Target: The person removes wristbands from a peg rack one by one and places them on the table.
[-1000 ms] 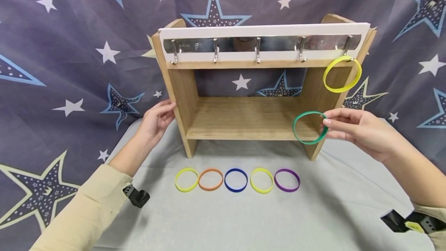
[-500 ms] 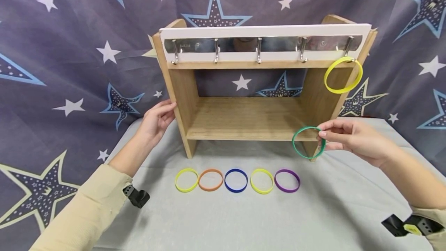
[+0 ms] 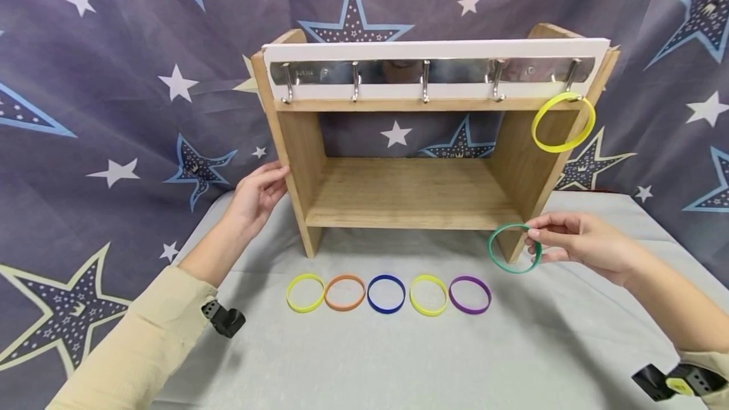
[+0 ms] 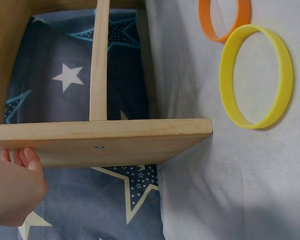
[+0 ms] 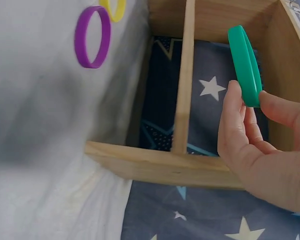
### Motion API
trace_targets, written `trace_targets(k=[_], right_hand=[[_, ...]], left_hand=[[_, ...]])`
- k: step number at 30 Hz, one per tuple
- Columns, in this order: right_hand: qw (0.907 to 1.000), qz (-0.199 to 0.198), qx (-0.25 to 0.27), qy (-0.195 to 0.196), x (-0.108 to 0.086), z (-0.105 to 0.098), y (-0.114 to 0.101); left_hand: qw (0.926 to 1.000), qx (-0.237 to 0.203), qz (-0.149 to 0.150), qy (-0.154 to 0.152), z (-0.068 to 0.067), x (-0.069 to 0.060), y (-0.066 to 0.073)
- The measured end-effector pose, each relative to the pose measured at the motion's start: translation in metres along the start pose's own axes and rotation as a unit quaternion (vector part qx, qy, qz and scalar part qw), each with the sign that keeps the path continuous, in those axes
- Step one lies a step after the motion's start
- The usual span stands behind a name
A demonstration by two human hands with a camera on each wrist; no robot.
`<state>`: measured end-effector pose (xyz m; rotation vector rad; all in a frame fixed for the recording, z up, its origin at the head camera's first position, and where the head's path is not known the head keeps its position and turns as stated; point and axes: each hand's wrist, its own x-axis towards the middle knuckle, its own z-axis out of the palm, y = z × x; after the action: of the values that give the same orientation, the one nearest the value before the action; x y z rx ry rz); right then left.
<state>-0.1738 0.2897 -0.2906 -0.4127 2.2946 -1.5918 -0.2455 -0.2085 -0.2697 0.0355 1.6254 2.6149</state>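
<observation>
Between thumb and fingers my right hand [image 3: 592, 242] pinches a green silicone wristband [image 5: 246, 67], held upright in front of the shelf's lower right corner. My left hand [image 3: 259, 198] rests its fingertips against the outer left side of the wooden shelf [image 3: 398, 192]; the left wrist view shows the same fingers [image 4: 32, 159] touching the panel. On the rightmost hook of the metal hook rail [image 3: 455, 71] hangs a yellow wristband [image 3: 538, 122]. Lying in a row on the cloth are a yellow-green wristband [image 3: 289, 299], an orange one [image 3: 344, 309], a blue one [image 3: 386, 310], a yellow one [image 3: 428, 313] and a purple one [image 5: 81, 37].
A white board [image 3: 433, 49] backs the rail across the shelf's top front. Grey-white cloth [image 3: 370, 359] covers the table under the shelf. Behind everything hangs a dark curtain [image 3: 142, 30] with a star pattern.
My right hand has come down with the green wristband, from in front of the lower shelf board to beside the shelf's right foot. My left hand stays at the left panel.
</observation>
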Motion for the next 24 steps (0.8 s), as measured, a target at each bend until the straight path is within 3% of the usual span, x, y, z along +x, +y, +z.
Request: trace_targets(k=[5,24], right_hand=[[0.9995,-0.004,0.023,-0.02,0.001,-0.003,0.013],[0.9925,0.054,0.088,-0.065,0.002,-0.007,0.065]], left_hand=[[1.0,0.002,0.0,0.0,0.0,0.0,0.0],[0.9999,0.008,-0.009,0.007,0.001,0.001,0.0]])
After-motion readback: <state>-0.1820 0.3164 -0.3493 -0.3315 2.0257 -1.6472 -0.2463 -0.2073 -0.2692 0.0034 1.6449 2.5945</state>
